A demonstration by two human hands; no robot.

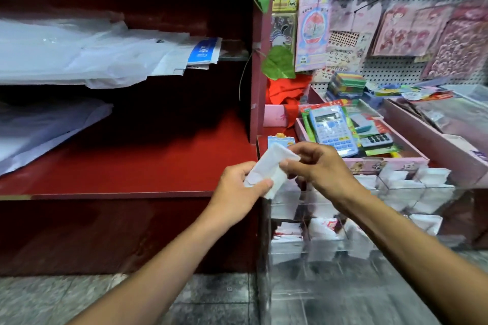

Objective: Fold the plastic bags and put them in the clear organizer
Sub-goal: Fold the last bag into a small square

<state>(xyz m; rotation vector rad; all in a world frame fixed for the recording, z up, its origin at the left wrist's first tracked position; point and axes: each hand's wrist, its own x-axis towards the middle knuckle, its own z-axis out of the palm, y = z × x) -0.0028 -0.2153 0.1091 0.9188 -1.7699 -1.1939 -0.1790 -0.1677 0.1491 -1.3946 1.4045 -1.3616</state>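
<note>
Holding one white bag between them, both hands work in the air above the near edge of the red shelf, just left of the organizer. The bag is already reduced to a small flat packet, tilted with its upper corner away from the person. Keeping it off the shelf lets each hand press a crease from its own side, and the short reach to the organizer suggests the packet is close to being placed.

Left hand: closed on the lower part of the bag, thumb across the front face, fingers hidden behind. The forearm rises from the lower left with the wrist nearly straight.

Right hand: pinching the upper right edge of the bag with thumb and fingertips, the remaining fingers curled. The forearm crosses over the front of the organizer, and the wrist bends inward toward the left hand.

The organizer is clear-walled with several compartments. Folded white packets already stand in most of them, which points to a task well under way. Which compartment will take this bag cannot be told.

Unfolded bags lie stacked flat on the upper shelf at left, with more sheets below them, within arm's reach as the likely supply. A pink tray of calculators sits behind the organizer and plays no part.
</note>
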